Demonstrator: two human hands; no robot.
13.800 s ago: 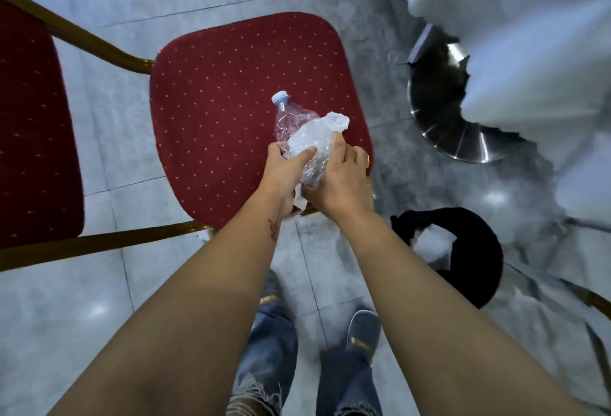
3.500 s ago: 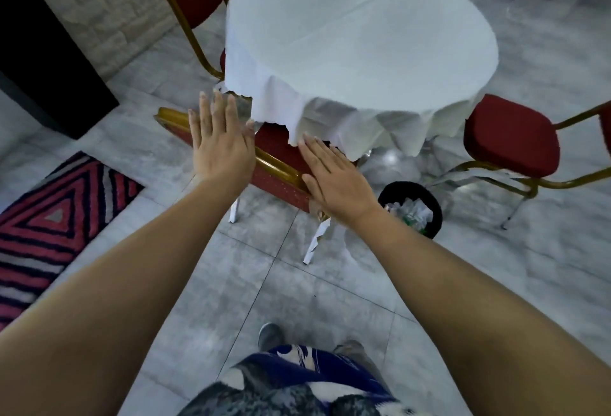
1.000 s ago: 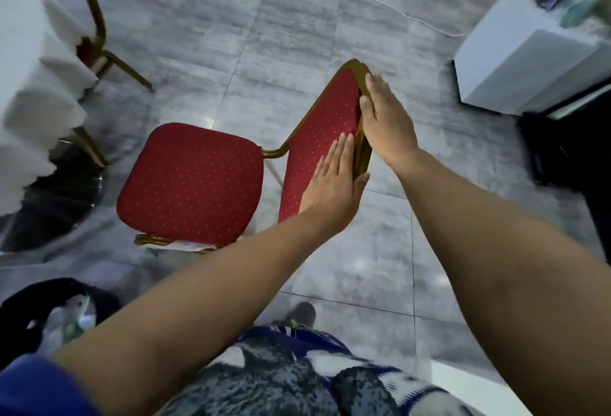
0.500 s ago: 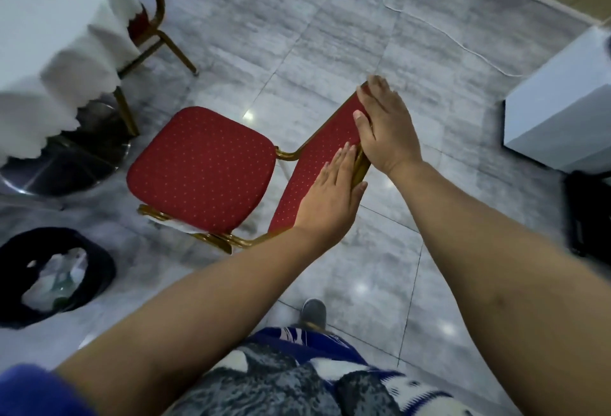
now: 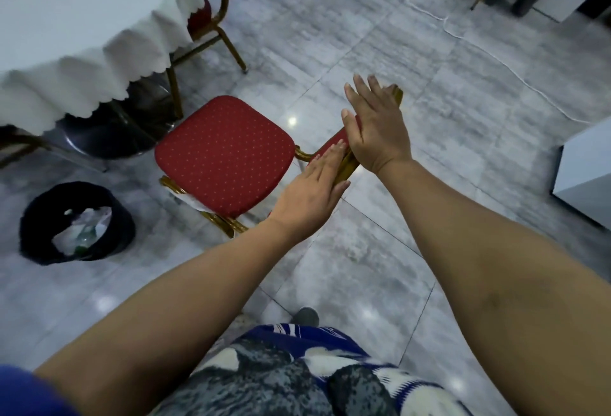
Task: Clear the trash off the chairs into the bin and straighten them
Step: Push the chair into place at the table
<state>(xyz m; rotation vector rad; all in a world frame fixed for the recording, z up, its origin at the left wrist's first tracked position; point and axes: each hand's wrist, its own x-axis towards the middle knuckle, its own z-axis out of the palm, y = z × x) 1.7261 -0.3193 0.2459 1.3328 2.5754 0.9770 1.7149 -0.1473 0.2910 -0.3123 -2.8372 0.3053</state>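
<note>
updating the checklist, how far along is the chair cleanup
Done: the seat is bare, and trash lies in the bin. In hand: left hand and right hand press flat on the chair back. Left: it stands clear of the table, so it likely needs pushing in.

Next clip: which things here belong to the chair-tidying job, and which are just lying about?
Job: red chair, with left hand and right hand flat on its backrest; black bin holding trash; second chair farther back.
Lying about: table under a white cloth; white cable on the floor; white box at right.
</note>
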